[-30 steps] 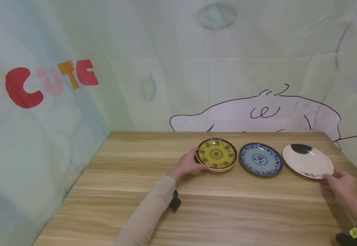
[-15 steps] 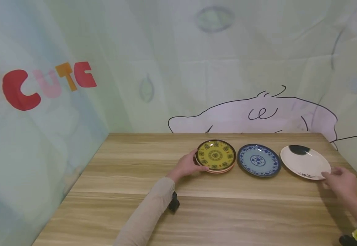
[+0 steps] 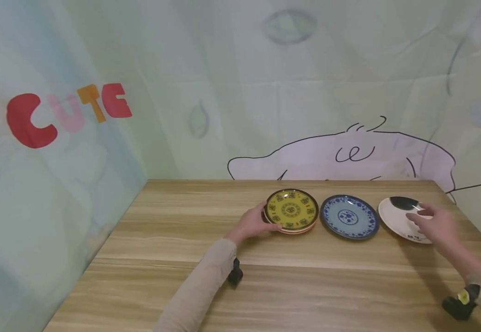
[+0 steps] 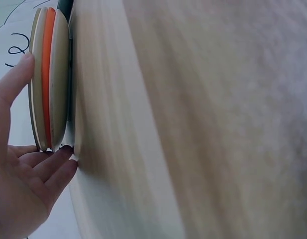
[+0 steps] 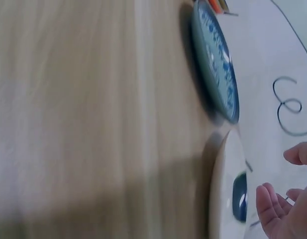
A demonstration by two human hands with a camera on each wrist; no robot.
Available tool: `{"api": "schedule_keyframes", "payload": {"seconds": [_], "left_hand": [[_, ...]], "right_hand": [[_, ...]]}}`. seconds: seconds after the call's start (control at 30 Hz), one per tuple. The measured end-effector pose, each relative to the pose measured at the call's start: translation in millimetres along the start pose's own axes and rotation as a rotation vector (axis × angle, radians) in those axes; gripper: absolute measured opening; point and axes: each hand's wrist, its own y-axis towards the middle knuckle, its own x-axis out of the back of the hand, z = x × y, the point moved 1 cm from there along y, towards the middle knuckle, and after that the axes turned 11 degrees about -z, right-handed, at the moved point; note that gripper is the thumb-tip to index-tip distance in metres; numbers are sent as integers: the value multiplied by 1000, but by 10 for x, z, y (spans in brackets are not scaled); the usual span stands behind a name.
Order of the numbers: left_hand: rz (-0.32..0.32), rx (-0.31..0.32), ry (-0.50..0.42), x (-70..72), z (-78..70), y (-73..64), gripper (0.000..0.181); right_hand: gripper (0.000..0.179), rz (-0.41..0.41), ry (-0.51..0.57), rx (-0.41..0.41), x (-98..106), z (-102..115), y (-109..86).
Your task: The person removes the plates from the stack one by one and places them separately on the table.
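A small stack of plates [image 3: 291, 210] stands on the left of the row, a yellow patterned plate with a dark rim uppermost. In the left wrist view, an orange edge [image 4: 49, 79] and pale edges show in the stack. My left hand [image 3: 255, 222] holds the stack at its near left side, thumb on the top rim, other fingers at the edge. A blue-and-white plate [image 3: 350, 216] lies in the middle. Above the white plate with a black patch [image 3: 398, 221] hovers my right hand [image 3: 437, 228], fingers loosely spread, holding nothing and hiding the plate's right part.
The wooden table [image 3: 265, 286] ends just behind the plates at a printed curtain [image 3: 207, 106]. The plates sit close together in a row near that back edge. A second curtain panel [image 3: 58, 193] with coloured letters runs along the left side.
My right hand has let go of the white plate's right rim and moved left and up over it. The left hand stays at the stack.
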Motion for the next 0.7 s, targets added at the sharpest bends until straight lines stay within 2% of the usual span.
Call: {"api": "schedule_keyframes", "payload": {"seconds": [0.1, 0.2, 0.37, 0.7], "left_hand": [[1, -4, -7, -2, -4, -1, 94], [2, -6, -2, 0, -7, -4, 94], [3, 1, 15, 4, -23, -11, 95], [-6, -1, 26, -7, -16, 5, 95]], "right_hand": [[65, 50, 4, 51, -23, 356, -109], [66, 88, 2, 86, -100, 505, -105], [65, 145, 35, 116, -240, 684, -82], [73, 249, 61, 102, -522, 913, -53]]}}
